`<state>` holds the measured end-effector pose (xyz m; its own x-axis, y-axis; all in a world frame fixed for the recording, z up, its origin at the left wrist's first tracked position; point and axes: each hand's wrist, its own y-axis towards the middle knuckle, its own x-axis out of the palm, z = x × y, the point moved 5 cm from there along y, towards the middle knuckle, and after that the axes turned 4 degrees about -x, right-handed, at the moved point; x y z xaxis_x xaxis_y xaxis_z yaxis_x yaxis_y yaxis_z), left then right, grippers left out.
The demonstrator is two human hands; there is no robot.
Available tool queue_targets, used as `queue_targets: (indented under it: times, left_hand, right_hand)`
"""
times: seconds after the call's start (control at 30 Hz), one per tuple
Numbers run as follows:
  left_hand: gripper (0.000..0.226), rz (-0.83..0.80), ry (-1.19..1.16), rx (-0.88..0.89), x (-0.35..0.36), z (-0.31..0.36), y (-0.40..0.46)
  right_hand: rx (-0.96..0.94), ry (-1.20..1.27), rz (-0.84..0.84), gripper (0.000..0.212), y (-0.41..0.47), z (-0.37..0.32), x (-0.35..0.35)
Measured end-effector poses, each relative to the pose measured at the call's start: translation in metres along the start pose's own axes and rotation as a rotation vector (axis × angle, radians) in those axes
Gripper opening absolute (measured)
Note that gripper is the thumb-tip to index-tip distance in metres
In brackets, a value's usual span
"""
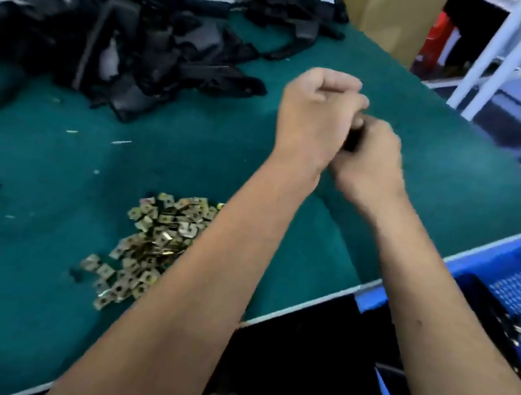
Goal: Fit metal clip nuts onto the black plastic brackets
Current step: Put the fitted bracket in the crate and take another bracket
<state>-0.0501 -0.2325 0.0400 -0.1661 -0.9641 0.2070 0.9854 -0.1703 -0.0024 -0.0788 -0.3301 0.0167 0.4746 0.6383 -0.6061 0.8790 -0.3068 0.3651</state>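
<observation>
**Holding a bracket between both hands above the mat**

Both hands meet over the green mat (417, 148). The left hand (315, 116) has its fingers curled into a fist round the upper part of a black bracket (352, 140); the right hand (373, 163) closes its fingers on the lower part, touching the left. Only a dark sliver of the bracket shows between them, and motion blur hides any nut on it. A heap of brass-coloured clip nuts (154, 241) lies on the mat beside the left forearm. A pile of brackets (132, 46) sits at the far left. A blue crate (516, 277) stands off the mat's right edge.
</observation>
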Motion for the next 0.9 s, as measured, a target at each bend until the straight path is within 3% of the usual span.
queue_targets:
  times: [0.07,0.17,0.27,0.4,0.5,0.63,0.77,0.9]
  left_hand:
    - [0.016,0.155,0.052,0.012,-0.062,0.008,0.013]
    - [0.014,0.333,0.138,0.008,-0.152,0.013,0.022]
    - [0.013,0.456,0.142,0.0,-0.234,0.013,0.02]
    - [0.01,0.589,0.166,-0.016,-0.306,0.001,0.012]
    - [0.01,0.647,0.129,-0.038,-0.326,-0.008,0.015]
    - [0.007,0.602,0.087,-0.088,-0.323,-0.015,0.025]
    - [0.01,0.597,0.052,-0.133,-0.319,-0.021,0.029]
    - [0.022,0.62,0.138,-0.098,-0.322,-0.017,0.029]
  right_hand:
    - [-0.063,-0.047,-0.21,0.03,0.013,-0.036,0.058]
    - [-0.218,-0.093,-0.397,0.01,0.021,-0.081,0.13]
    - [-0.279,-0.122,-0.473,0.049,0.025,-0.111,0.189]
    - [-0.186,-0.02,-0.463,0.065,0.034,-0.135,0.238]
    - [-0.101,0.047,-0.321,0.051,0.043,-0.138,0.248]
    - [0.068,0.175,-0.285,0.012,0.054,-0.131,0.253]
    - [0.067,0.109,-0.282,0.023,0.058,-0.135,0.257]
    - [0.028,-0.068,-0.418,0.045,0.061,-0.151,0.266]
